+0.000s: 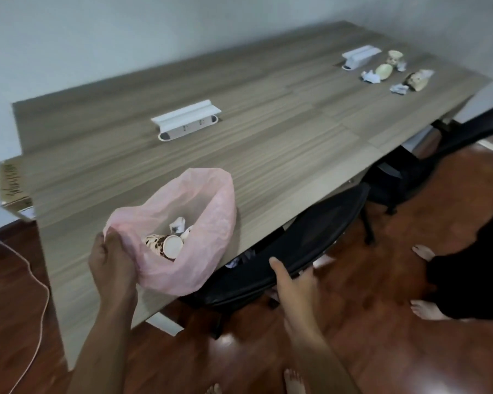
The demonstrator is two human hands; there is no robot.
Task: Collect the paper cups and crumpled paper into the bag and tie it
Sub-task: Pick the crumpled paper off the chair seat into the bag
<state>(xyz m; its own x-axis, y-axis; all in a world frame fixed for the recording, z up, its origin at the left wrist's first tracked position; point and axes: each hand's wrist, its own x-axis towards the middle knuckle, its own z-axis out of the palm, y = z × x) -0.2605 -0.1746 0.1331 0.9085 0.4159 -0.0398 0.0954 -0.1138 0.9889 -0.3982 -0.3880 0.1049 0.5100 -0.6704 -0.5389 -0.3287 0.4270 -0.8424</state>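
Observation:
A pink plastic bag [211, 217] lies open on the near edge of the wooden table [268, 155]. Inside it I see a patterned paper cup [165, 245] and crumpled paper [178, 224]. My left hand [111, 260] grips the bag's near rim. My right hand [293, 282] rests on the back of a black chair [310, 237], holding nothing. At the table's far right lie more paper cups [395, 56] [384, 71] [417, 80] and several crumpled paper balls [370, 76] [398, 88].
Two white socket boxes [187, 120] [359, 56] stand up from the table. A second black chair [404, 172] is tucked under the right side. Another person's bare feet [424, 251] stand on the wooden floor at right. A cardboard box [12, 186] sits at left.

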